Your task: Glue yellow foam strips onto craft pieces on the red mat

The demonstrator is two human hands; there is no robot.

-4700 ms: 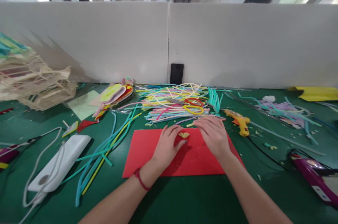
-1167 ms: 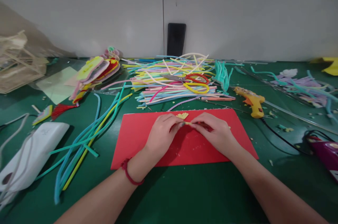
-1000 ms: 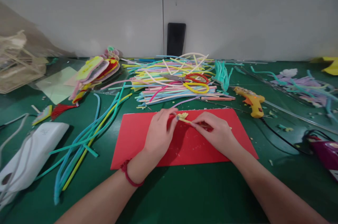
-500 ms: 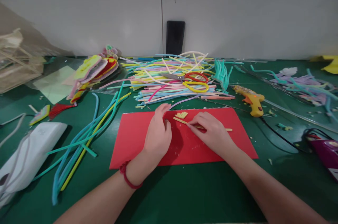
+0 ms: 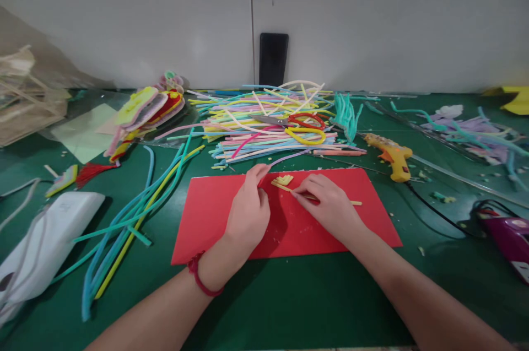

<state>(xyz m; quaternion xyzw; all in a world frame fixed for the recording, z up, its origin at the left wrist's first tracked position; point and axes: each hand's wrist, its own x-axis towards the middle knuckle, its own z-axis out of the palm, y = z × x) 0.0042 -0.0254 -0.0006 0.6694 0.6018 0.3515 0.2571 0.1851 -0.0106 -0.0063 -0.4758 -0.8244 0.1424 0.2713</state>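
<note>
My right hand (image 5: 326,199) is closed, thumb and forefinger pinching a thin pale yellow fuzzy strip (image 5: 356,203) over the red board (image 5: 206,213). One end of the strip meets, or lies very near, a small stepped yellow piece (image 5: 284,180) made of short lengths; its middle is hidden under my fingers. My left hand (image 5: 249,210) rests on the board just left of that piece, open, with the thumb apart from the fingers. A lavender fuzzy stem (image 5: 289,157) runs behind its fingertips; I cannot tell whether they touch it.
Behind the board lies a heap of coloured fuzzy stems (image 5: 264,114) with scissors (image 5: 306,128) on top. A yellow glue gun (image 5: 394,158) with a cord sits right. Loose stems (image 5: 136,213) and a white power strip (image 5: 53,241) lie left. A phone (image 5: 273,59) leans against the wall.
The yellow strip's near end has shifted slightly up toward the stepped yellow piece. My left fingers have moved a little to the right. The rest looks the same, apart from a slight view shift.
</note>
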